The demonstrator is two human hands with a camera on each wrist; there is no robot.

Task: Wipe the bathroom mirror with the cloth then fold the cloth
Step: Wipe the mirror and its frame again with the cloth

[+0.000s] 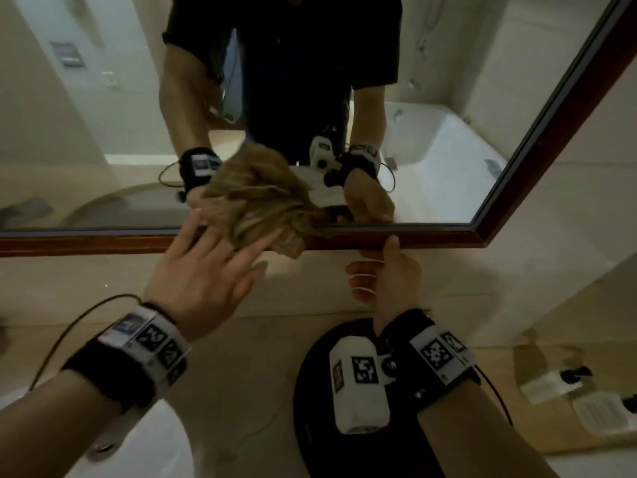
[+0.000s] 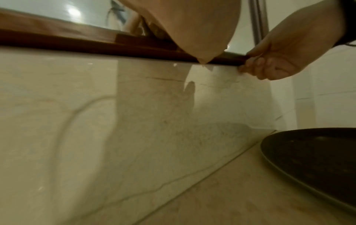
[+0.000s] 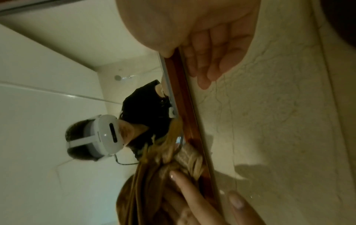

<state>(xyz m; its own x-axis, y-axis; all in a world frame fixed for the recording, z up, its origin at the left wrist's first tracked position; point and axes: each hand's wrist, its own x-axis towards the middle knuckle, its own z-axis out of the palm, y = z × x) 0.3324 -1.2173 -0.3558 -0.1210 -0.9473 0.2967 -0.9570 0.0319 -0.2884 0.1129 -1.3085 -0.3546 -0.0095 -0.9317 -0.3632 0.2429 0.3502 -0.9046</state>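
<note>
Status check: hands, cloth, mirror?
Left hand flat, pressing cloth on mirror bottom edge. Right hand grips frame. Nothing in the way.

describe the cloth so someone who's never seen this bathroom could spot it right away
Find the big wall mirror with the dark reddish wooden frame. At the middle of its bottom edge, the left hand presses a bunched cloth against glass and frame. It is the only tan, wrinkled, soft thing there; everything around it is smooth and hard.

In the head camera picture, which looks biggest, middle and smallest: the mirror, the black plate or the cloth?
1. mirror
2. black plate, though the arm hides part
3. cloth
</note>
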